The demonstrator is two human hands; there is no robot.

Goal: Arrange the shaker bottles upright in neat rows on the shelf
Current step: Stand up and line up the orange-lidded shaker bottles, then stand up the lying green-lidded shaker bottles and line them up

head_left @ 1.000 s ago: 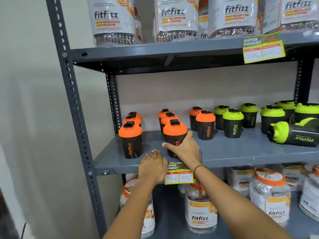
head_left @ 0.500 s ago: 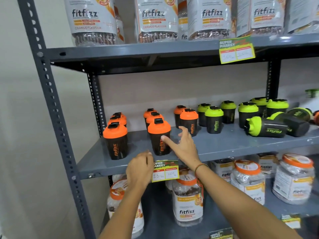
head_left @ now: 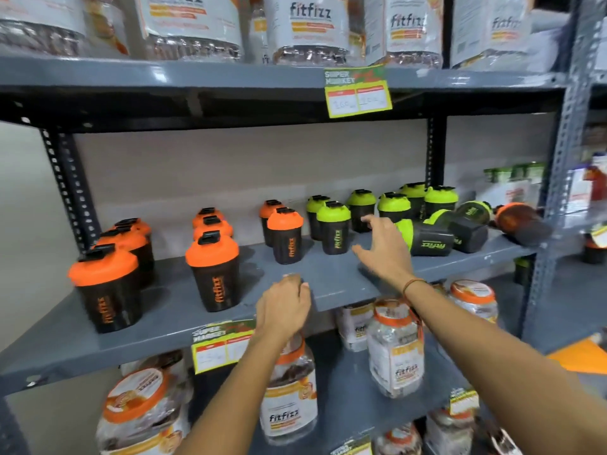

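Note:
Black shaker bottles stand upright on the grey middle shelf. Orange-lidded ones fill the left part, with another orange pair near the middle. Green-lidded ones stand further right. Two green-lidded bottles lie on their sides, and an orange-lidded bottle lies tipped at the far right. My right hand hovers with spread fingers above the shelf, just left of the fallen green bottles, holding nothing. My left hand rests curled on the shelf's front edge.
Clear fitfizz jars with orange lids fill the shelf below, and fitfizz packs crowd the shelf above. Price tags hang from both shelf fronts. A perforated grey upright bounds the right side, with another rack beyond.
My right hand has let go of the front orange-lidded bottle and moved right toward the fallen green ones. The view has swung right. My left hand stays on the shelf edge.

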